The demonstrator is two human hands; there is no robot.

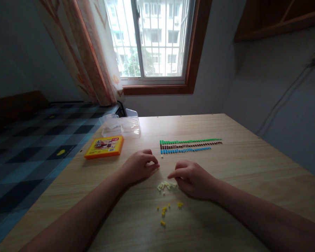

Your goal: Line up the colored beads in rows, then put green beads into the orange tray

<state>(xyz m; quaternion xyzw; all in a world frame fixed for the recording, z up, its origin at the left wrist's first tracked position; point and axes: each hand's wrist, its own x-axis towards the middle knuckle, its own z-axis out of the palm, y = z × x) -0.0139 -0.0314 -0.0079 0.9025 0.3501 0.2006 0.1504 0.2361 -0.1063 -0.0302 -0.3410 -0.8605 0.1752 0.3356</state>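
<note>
My left hand [140, 167] rests on the wooden table [238, 168] with fingers curled and thumb pressed to fingertips in a pinch; what it holds is too small to see. My right hand [191, 178] lies beside a small heap of pale cream beads [166, 186], index finger stretched toward it, other fingers curled. A few yellow beads [164, 211] lie scattered nearer to me. Beyond the hands run three straight rows of beads: green [190, 141], dark brown [190, 145] and blue [185, 150]. One lone pale bead [162, 156] sits under the blue row's left end.
An orange-yellow flat box [104, 147] lies at the table's left edge. Clear plastic containers [120, 126] stand behind it. A bed with a checked blue cover [28, 147] is to the left. Window and curtain are behind the table, walls to the right.
</note>
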